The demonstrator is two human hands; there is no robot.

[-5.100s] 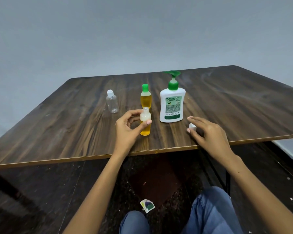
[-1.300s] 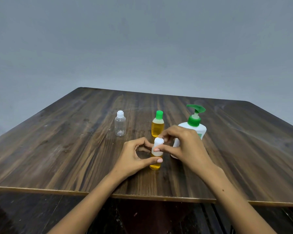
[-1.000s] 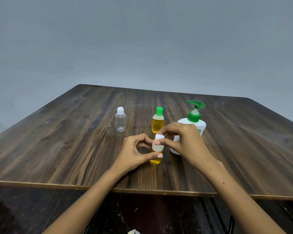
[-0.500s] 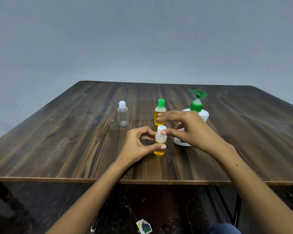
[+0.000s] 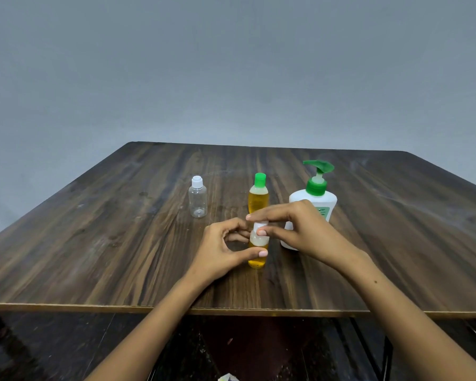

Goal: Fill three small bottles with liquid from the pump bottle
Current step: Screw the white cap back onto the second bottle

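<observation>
Your left hand (image 5: 220,250) holds the yellow bottle (image 5: 257,253) and your right hand (image 5: 294,229) now pinches the white cap (image 5: 260,226) above it, so one clear bottle (image 5: 198,200) is left.

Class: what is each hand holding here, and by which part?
Left hand holds the small yellow bottle by its body; right hand pinches its white cap.

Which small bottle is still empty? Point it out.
The clear bottle with the white cap, standing alone at the left. The green-capped bottle and the held bottle both contain yellow liquid.
</observation>
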